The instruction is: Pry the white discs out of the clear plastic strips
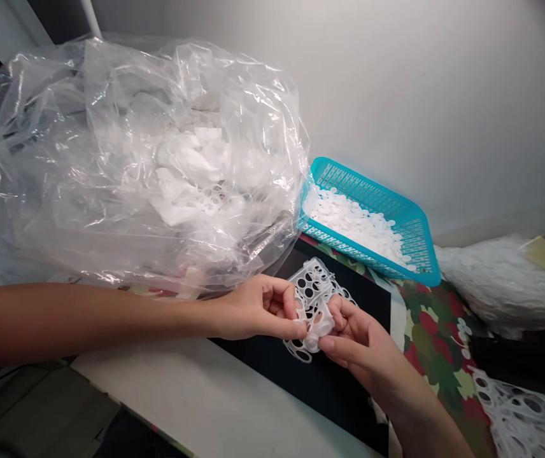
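The left hand [253,310] and right hand [361,340] pinch a white perforated plastic sheet [313,296], fingertips close together to brace its crumpled tab, just below the teal basket [372,198] of white discs [353,222].

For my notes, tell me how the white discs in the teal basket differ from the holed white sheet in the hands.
The white discs are loose pieces heaped in the teal basket, while the holed white sheet is one connected lattice. The discs are solid; the sheet is full of round holes. The discs lie untouched; the sheet is pinched between the left hand and right hand. Both look like white plastic.
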The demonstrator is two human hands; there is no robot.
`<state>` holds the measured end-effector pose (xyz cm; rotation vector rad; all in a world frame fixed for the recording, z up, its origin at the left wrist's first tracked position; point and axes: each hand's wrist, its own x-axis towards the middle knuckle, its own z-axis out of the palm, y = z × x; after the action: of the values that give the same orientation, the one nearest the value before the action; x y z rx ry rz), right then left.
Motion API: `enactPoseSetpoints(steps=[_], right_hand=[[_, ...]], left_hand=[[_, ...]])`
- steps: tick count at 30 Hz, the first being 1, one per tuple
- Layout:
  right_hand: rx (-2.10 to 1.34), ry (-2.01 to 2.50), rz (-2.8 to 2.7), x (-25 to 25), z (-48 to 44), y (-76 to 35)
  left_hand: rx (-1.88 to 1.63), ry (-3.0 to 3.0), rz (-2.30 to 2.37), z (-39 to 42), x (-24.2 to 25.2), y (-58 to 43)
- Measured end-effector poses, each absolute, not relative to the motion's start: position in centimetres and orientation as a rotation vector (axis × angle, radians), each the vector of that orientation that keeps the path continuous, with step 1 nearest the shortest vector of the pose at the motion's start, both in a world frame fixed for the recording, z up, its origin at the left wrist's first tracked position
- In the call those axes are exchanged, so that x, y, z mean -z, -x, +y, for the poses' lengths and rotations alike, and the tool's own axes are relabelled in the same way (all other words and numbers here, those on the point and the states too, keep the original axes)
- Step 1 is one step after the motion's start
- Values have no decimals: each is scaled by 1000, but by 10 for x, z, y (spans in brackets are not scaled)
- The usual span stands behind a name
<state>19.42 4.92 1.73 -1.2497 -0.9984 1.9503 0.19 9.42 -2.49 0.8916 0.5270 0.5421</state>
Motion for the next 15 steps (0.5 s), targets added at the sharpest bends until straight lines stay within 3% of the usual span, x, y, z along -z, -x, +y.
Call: enactPoseSetpoints(steps=[7,15], right_hand=[[-1929,1242,-1019,-18,50,-198],[-1642,1356,-1151,-19,52,-200]], left_hand=[[-528,-915,476,97,24,-1],[-461,-1022,512,101,22,1]])
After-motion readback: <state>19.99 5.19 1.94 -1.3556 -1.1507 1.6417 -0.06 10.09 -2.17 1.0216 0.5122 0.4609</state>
